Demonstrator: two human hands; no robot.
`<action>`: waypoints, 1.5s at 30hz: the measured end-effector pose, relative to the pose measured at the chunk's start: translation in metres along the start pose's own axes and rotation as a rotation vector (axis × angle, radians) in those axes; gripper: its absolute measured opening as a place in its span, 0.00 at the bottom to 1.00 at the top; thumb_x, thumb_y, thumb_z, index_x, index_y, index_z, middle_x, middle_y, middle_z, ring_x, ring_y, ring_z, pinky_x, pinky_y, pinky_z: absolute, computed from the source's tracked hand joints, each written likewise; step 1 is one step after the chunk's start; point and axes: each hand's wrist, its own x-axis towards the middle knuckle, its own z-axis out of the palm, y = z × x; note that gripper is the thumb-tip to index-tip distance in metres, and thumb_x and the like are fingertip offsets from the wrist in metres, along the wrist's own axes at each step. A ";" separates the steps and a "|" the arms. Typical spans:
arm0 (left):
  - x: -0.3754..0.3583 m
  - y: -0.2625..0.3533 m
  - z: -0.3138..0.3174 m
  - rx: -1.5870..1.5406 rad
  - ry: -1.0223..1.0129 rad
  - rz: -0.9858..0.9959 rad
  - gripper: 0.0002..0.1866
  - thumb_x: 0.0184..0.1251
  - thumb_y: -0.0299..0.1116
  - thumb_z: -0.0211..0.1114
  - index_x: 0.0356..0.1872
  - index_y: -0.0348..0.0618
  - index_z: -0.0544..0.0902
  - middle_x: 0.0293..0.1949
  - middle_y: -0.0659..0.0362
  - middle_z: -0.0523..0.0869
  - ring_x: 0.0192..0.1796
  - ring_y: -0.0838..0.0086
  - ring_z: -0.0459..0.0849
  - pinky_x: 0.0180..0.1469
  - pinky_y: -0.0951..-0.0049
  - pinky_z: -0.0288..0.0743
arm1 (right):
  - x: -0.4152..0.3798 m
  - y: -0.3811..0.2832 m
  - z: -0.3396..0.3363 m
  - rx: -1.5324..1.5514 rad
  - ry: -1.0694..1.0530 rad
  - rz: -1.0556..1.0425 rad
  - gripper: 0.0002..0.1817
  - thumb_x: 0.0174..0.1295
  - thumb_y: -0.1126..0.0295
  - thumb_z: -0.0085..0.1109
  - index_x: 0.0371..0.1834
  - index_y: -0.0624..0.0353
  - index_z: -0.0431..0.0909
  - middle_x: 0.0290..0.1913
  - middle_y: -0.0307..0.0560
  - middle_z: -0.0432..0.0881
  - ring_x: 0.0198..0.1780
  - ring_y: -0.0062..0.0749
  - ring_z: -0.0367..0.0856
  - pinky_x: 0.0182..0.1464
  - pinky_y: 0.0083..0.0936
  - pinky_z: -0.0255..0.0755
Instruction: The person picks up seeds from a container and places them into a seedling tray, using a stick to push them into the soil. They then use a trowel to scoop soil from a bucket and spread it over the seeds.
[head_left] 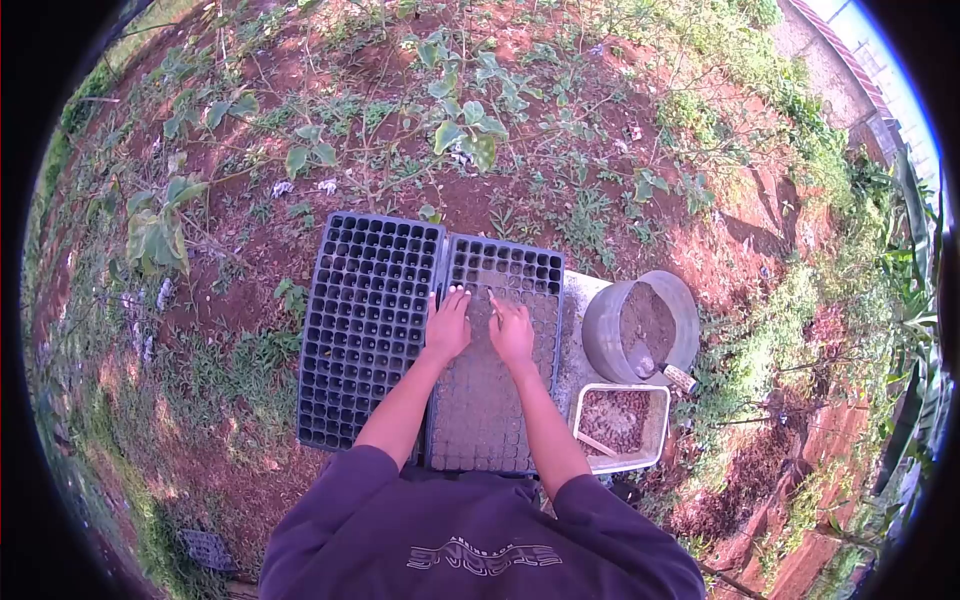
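Both hands are over the right seedling tray [495, 405], whose cells are mostly covered with brown soil; the rows at its far end are dark and unfilled. My left hand [447, 325] lies at the tray's left edge on the soil, fingers pointing forward and apart, holding nothing. My right hand [511, 330] touches the soil near the middle, fingers extended forward. Left of it and alongside stands a second black tray [368, 320] with empty cells.
Right of the trays, a round tub [690, 325] holds soil and a scoop with a patterned handle [680, 378]. Nearer is a rectangular container [663, 425] with brown seeds and a stick. Leafy plants [470, 130] grow beyond. A dark crate [207, 549] lies at lower left.
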 end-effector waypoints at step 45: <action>0.001 0.000 -0.005 0.014 -0.071 -0.002 0.29 0.63 0.32 0.55 0.67 0.44 0.65 0.71 0.55 0.64 0.75 0.67 0.56 0.76 0.49 0.38 | -0.005 -0.006 0.005 0.000 0.004 0.059 0.16 0.57 0.73 0.56 0.50 0.55 0.81 0.49 0.46 0.83 0.50 0.44 0.78 0.53 0.36 0.74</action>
